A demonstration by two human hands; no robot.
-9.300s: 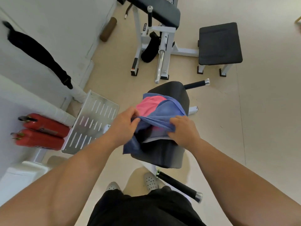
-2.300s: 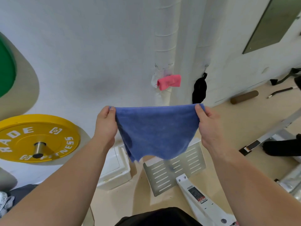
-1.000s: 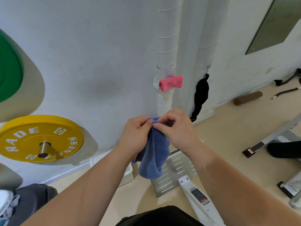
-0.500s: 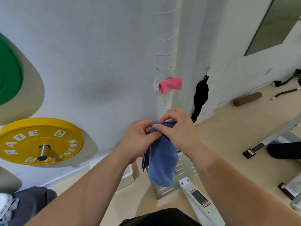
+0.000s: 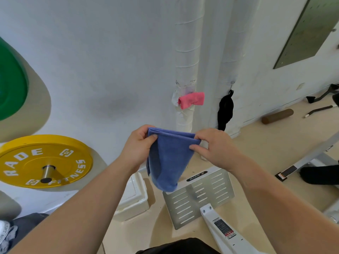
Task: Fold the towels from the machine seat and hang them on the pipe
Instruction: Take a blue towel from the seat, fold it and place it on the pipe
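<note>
Two hands hold a folded blue towel by its top edge, in front of the chest. The left hand pinches the left corner with the thumb in front and the fingers curled behind; the right hand pinches the right corner between thumb and forefinger. The towel hangs down between the hands in several layers and narrows to a rounded bottom end.

Beyond the hands, a white wrapped pipe runs up the wall. A pink towel hangs on it, above the right hand and well apart from the blue one. A black cloth hangs from a second wrapped pipe just to the right of that.

Below the hands, a slotted metal plate lies on the floor, with a white box to its left. Left of the left hand, a yellow weight plate sits on a bar, and a green weight plate shows above it.
</note>
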